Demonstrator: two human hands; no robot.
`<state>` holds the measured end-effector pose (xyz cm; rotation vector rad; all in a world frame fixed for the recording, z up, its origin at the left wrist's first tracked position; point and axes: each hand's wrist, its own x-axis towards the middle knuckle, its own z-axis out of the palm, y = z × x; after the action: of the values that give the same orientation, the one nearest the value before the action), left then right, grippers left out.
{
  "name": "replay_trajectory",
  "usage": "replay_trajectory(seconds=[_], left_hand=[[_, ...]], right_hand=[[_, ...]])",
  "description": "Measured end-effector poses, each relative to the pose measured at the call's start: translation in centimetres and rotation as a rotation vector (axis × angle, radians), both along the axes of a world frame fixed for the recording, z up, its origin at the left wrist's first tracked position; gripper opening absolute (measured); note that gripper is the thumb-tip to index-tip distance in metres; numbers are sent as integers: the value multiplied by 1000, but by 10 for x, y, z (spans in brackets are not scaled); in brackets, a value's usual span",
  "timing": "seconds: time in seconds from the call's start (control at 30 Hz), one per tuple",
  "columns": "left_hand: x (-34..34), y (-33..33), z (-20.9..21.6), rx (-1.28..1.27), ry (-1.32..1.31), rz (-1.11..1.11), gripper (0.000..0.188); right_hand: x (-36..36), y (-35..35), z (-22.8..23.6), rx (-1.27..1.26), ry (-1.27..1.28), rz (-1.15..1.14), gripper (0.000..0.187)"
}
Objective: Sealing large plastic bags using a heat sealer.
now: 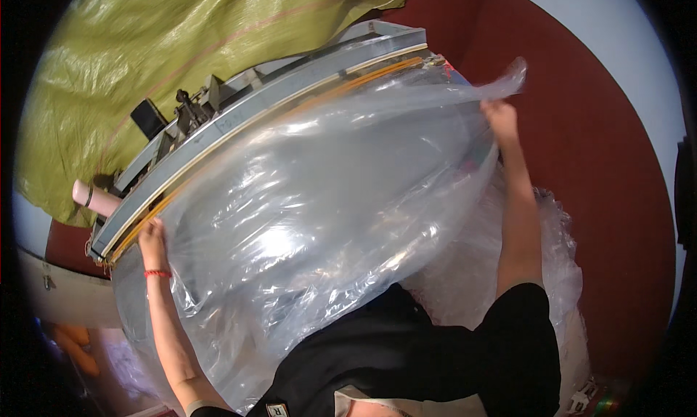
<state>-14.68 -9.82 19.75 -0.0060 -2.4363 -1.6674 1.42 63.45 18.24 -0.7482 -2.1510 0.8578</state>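
A large sheet of clear plastic film (pixel 312 177) spreads between my two arms, shiny and wrinkled, over the work surface and down toward my body. My left hand (pixel 152 244), with a red cord on its wrist, is closed on the film's left edge, close to an orange-yellow strip (pixel 156 208). Raised at the far right, my right hand (pixel 501 119) is closed on the film's other end, and a loose corner sticks up past my fingers. Along the film's far edge runs a long grey metal bar machine (pixel 268 101) with a pale strip on its front.
Behind the bar stand a dark phone-like slab (pixel 148 118), a metal mechanism (pixel 190 108) and a pink bottle (pixel 94 197). A yellow-green woven sheet (pixel 160 46) hangs behind. More clear plastic (pixel 559 250) is heaped at my right, by the dark red floor (pixel 617 199).
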Motion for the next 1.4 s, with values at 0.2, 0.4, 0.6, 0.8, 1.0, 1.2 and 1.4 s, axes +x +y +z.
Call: replay_trajectory(seconds=[0.2, 0.4, 0.6, 0.8, 1.0, 1.2, 1.4], left_hand=[[19, -5, -28, -43, -163, -55, 14], [19, -1, -38, -47, -168, -82, 13], [19, -18, -55, 68, -197, 4, 14], [14, -20, -69, 102, -163, 46, 15], [3, -9, -61, 89, -156, 57, 14], [84, -19, 12, -29, -225, -20, 13], [122, -82, 44, -431, -490, -608, 18]], right_hand=[[50, 2, -50, -90, -282, 90, 26], [88, -18, -34, -494, -495, 55, 25], [48, -13, -15, -17, -200, 104, 24], [-93, -15, -36, 117, 95, 140, 27], [-139, -32, -45, 337, -236, -379, 33], [-161, -82, -17, 248, -557, -104, 35], [-146, 46, -86, 585, -75, 97, 24]])
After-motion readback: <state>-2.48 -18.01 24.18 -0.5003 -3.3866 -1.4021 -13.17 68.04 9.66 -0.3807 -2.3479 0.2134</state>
